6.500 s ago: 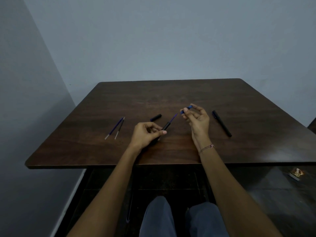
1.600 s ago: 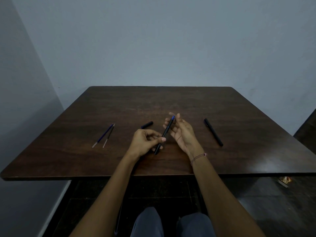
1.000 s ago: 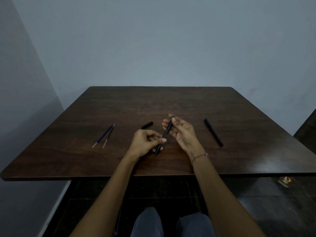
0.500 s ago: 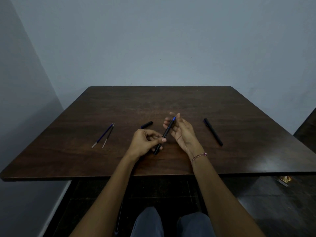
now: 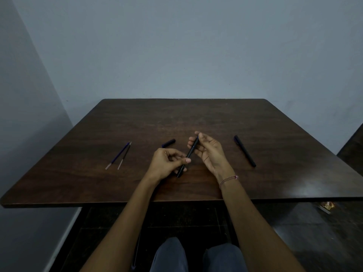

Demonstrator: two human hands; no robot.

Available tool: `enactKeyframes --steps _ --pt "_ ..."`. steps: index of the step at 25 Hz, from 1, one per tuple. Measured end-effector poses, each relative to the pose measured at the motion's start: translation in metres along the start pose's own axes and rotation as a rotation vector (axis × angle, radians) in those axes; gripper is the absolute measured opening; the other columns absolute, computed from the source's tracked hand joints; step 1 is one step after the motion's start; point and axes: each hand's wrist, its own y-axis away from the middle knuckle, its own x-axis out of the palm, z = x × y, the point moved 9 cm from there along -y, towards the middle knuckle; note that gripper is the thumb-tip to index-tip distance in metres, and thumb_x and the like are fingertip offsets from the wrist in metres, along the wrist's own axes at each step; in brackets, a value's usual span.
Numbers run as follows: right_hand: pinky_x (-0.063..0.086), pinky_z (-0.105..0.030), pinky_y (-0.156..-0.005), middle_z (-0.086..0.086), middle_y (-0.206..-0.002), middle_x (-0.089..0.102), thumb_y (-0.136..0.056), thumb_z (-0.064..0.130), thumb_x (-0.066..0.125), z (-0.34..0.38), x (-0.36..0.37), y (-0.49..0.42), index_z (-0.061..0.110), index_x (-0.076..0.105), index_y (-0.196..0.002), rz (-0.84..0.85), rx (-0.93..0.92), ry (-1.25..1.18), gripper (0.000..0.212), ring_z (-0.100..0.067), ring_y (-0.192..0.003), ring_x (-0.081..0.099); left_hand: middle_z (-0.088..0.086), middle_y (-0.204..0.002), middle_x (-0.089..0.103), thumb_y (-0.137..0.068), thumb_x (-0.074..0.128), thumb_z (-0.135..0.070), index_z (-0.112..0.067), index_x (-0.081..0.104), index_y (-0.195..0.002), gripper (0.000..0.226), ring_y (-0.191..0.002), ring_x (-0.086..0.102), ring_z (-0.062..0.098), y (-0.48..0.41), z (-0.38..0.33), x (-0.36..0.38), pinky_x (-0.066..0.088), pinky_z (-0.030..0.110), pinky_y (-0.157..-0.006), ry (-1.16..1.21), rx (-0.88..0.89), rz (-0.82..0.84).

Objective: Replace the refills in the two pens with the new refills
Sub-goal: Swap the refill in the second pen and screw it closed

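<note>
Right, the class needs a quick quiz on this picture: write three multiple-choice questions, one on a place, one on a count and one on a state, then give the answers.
1. Where on the table do the loose refills lie?
A. To the left of both hands
B. Between the hands
C. At the far edge

2. How many refills lie loose?
A. One
B. Two
C. Four

3. What is the state of the pen in the middle?
A. Lying untouched
B. Held by both hands
C. Held by one hand only

Answers:
1 A: they lie apart from the left hand, further left.
2 B: two thin sticks lie side by side.
3 B: the left hand grips its lower part and the right hand holds its upper end.
</note>
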Motion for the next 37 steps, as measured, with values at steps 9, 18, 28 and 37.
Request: enactKeyframes --steps 9,18,28,37 --pt "0.058 -0.025 -0.069 -0.003 -0.073 0.063 -0.089 0.010 0.057 0.002 -0.004 0.001 0.013 0.059 -0.083 -0.077 -0.018 0.037 0.007 -0.014 -0.076 0.063 0.002 -0.057 0.070 -0.073 0.078 -0.011 -0.012 0.070 -0.081 0.011 -0.056 0.070 0.014 0.002 -0.002 0.002 0.050 0.017 -0.047 -0.021 -0.008 0.023" --pt "0.056 -0.028 -0.083 -0.013 -0.104 0.072 -0.097 0.006 0.041 -0.003 0.014 0.002 0.008 0.059 -0.118 0.153 0.063 -0.087 0.029 -0.022 -0.100 0.068 0.003 -0.059 0.071 -0.074 0.077 -0.011 -0.013 0.070 -0.080 0.010 -0.058 0.071 0.017 0.000 0.000 0.000 0.050 0.018 -0.046 0.020 0.001 -0.008" --pt "0.057 -0.024 -0.070 -0.001 -0.075 0.073 -0.087 0.002 0.058 0.003 0.002 0.000 0.011 0.065 -0.098 0.012 -0.028 0.067 0.016 -0.013 -0.077 0.071 0.005 -0.061 0.071 -0.073 0.077 -0.011 -0.012 0.070 -0.080 0.010 -0.059 0.071 0.019 -0.001 0.000 0.000 0.051 0.018 -0.046 0.026 -0.006 0.004" --pt "0.056 -0.029 -0.083 -0.012 -0.105 0.071 -0.096 0.010 0.043 0.003 0.011 0.000 0.009 0.059 -0.119 0.127 0.011 -0.127 0.028 -0.021 -0.102 0.068 0.004 -0.061 0.072 -0.073 0.077 -0.011 -0.014 0.070 -0.079 0.010 -0.057 0.071 0.019 -0.002 0.002 -0.002 0.051 0.018 -0.044 0.070 0.002 -0.013"
